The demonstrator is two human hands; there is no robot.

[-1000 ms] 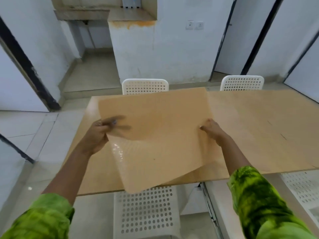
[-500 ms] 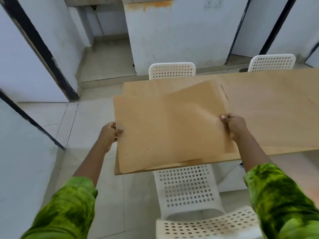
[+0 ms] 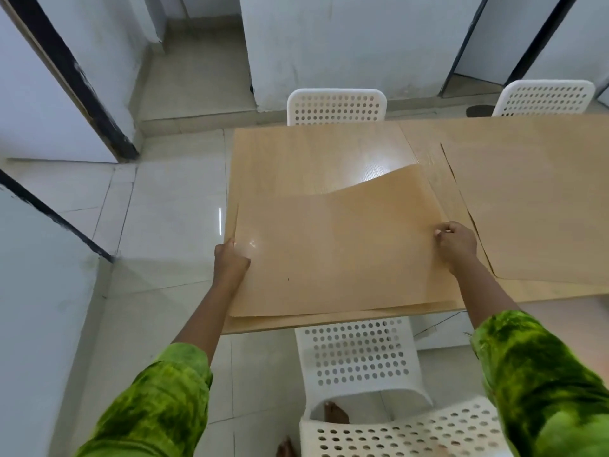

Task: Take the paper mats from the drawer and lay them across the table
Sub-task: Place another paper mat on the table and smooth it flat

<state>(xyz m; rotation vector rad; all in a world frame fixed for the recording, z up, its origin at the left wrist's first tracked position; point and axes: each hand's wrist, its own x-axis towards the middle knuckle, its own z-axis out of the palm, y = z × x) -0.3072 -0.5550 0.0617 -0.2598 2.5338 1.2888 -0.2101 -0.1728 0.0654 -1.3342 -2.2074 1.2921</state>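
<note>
Both hands, left (image 3: 230, 258) and right (image 3: 456, 244), pinch the mat (image 3: 333, 252) over the table (image 3: 296, 153) corner; lower it flat, beside the other mat (image 3: 534, 206).

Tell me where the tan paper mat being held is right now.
The tan paper mat is over the wooden table's near-left corner, gripped by the left hand and right hand, far edge bowed upward.
</note>
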